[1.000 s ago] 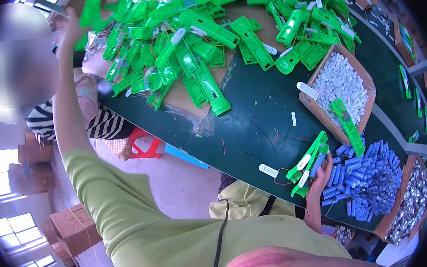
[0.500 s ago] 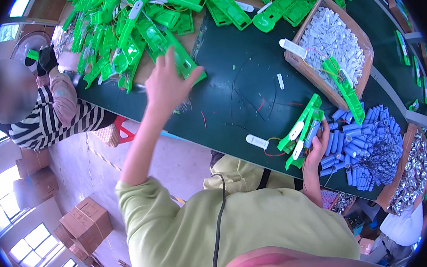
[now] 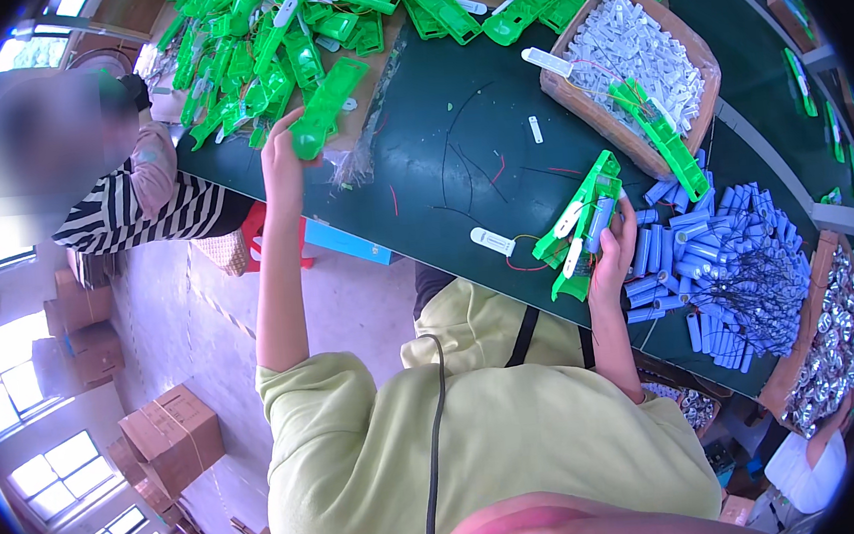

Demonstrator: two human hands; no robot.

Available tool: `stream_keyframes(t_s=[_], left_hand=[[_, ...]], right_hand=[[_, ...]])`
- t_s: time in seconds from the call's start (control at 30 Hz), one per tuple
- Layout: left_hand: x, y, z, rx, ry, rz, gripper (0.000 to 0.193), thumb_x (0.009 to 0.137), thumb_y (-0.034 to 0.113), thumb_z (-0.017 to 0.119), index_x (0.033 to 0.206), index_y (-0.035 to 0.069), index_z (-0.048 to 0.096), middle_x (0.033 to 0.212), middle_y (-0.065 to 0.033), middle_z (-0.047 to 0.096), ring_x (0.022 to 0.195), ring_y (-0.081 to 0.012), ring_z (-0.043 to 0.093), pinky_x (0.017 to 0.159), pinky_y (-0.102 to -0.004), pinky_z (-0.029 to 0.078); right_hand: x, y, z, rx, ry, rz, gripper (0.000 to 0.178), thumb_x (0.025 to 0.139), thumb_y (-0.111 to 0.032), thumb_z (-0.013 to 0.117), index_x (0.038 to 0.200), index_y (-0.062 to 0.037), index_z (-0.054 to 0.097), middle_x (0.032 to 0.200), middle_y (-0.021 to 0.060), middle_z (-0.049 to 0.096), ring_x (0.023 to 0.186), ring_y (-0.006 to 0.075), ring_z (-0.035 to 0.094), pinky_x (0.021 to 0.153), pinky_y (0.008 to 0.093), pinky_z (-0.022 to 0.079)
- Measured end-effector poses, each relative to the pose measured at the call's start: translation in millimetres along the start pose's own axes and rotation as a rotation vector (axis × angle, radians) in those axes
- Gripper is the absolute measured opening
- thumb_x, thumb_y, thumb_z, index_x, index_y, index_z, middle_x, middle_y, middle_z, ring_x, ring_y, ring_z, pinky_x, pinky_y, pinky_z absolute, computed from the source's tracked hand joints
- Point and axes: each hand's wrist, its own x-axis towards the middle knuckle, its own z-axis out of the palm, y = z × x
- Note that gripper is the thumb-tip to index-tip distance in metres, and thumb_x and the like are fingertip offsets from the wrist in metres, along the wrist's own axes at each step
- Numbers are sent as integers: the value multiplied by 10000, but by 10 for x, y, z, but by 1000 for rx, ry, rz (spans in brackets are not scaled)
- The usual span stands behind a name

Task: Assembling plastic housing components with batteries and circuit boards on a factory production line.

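Observation:
My left hand (image 3: 283, 160) is closed on the near end of a green plastic shell (image 3: 330, 104), lifted at the edge of a heap of green shells (image 3: 241, 71). My right hand (image 3: 611, 260) grips green casings (image 3: 581, 190) with white strips on them, and a blue cylindrical battery (image 3: 599, 225) lies against them by my fingers. From these casings, thin wires run to a white plastic piece (image 3: 492, 242) on the table's near edge. Beside my right hand is a pile of blue batteries with black wires (image 3: 718, 264).
A cardboard box (image 3: 560, 106) of small white parts stands on the dark green table (image 3: 418, 157), with another wired green casing (image 3: 673, 147) across its edge. Loose wires lie mid-table. Shiny metal parts (image 3: 833, 325) fill a box at right. A co-worker in striped clothing (image 3: 147, 209) sits at left.
My left hand, open over the green heap before, has closed on a green shell and drawn it back leftward. My right hand keeps hold of its casings; the whole view has shifted slightly.

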Motion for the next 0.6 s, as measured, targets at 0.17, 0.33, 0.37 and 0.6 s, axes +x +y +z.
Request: stream_keyframes(t_s=[0.17,0.33,0.37,0.6], left_hand=[[34,311,-515,-232,-266,-163,410,918,291,354,1128,-5,545,779,-123,615,511,-112,459,443,-227,346],[895,698,-997,-83,62,1,368,904,309,384,1006,32,604,695,-70,621,521,-85,452,469,-227,334],[1249,709,-1139,-41,172,177,352,905,320,405,982,45,611,713,-58,629,517,-77,440,472,-226,323],[2778,936,-1070,172,468,118,785,899,476,382,1420,-36,95,1404,-273,289,1258,-341,383,1013,-361,319]], right_hand=[[-11,50,-36,-76,37,-52,568,842,-129,446,1374,-14,285,1285,155,461,1161,223,472,991,333,349],[-98,35,-95,-122,55,-28,573,836,-108,423,1374,6,263,1355,168,390,1237,252,407,1039,358,293],[-109,29,-87,-127,53,-24,573,836,-110,424,1374,7,263,1355,171,388,1235,252,408,1038,357,295],[-98,18,-31,-151,68,-21,592,845,-149,448,1375,22,249,1315,180,435,1193,242,450,1014,349,321]])
